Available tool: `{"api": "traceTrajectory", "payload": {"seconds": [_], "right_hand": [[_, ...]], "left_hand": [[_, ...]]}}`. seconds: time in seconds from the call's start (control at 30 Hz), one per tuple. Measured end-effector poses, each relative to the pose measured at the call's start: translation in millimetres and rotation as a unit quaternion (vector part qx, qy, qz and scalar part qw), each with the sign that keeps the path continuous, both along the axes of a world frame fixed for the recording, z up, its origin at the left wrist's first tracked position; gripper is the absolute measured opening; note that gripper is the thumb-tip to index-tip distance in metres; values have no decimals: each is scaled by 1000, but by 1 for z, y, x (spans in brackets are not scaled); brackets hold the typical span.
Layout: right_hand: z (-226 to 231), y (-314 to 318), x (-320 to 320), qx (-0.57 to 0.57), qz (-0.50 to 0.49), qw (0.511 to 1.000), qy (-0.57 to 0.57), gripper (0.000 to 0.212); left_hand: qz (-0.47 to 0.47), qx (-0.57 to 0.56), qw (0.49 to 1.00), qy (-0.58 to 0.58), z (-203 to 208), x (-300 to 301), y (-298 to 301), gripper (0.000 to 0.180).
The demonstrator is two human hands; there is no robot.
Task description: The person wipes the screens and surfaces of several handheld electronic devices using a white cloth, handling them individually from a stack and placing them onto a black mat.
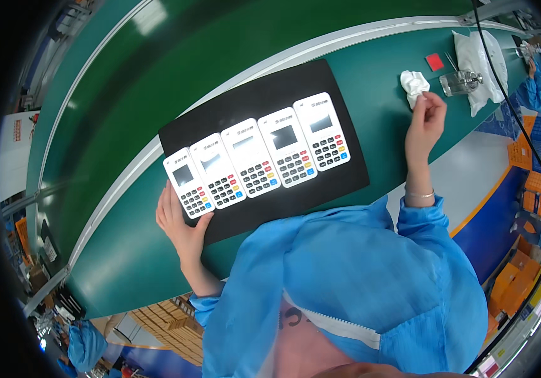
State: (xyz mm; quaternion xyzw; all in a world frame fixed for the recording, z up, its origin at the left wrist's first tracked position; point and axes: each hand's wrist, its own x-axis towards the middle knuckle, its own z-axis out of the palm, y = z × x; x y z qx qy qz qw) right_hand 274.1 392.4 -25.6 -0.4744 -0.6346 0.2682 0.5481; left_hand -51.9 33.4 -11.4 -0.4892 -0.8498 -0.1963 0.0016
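Observation:
Several white card payment terminals (251, 142) lie side by side in a slanted row on a black mat (270, 206). Each has a small screen and dark keys, with red, yellow and blue ones among them. My left hand (181, 222) is at the near-left corner of the leftmost terminal (181, 160), fingers along its left side and thumb at its bottom edge. Over to the right, my right hand (426, 123) pinches the near end of a crumpled white cloth (413, 80) between thumb and fingers. This cloth rests on the green worktable, right of the mat.
Beyond the cloth are a clear pump bottle (456, 83), a red square pad (434, 62) and a white plastic bag (472, 53). A green conveyor belt (220, 44) with a pale metal rail runs behind the table. A black cable (522, 120) hangs at right; another person (540, 82) sits far right.

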Motion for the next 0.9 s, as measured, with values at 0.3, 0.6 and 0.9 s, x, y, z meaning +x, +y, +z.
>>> {"api": "traceTrajectory", "payload": {"seconds": [0.3, 0.6, 0.9], "right_hand": [[-6, 55, 48, -9, -60, 980, 190, 37], [43, 96, 96, -55, -83, 920, 379, 27], [88, 143, 90, 231, -227, 917, -232, 37]], "left_hand": [[9, 2, 1000, -12, -4, -2, -1, 90], [23, -5, 1000, -10, -7, -2, -3, 89], [21, 0, 1000, -14, -5, -2, -4, 88]]}}
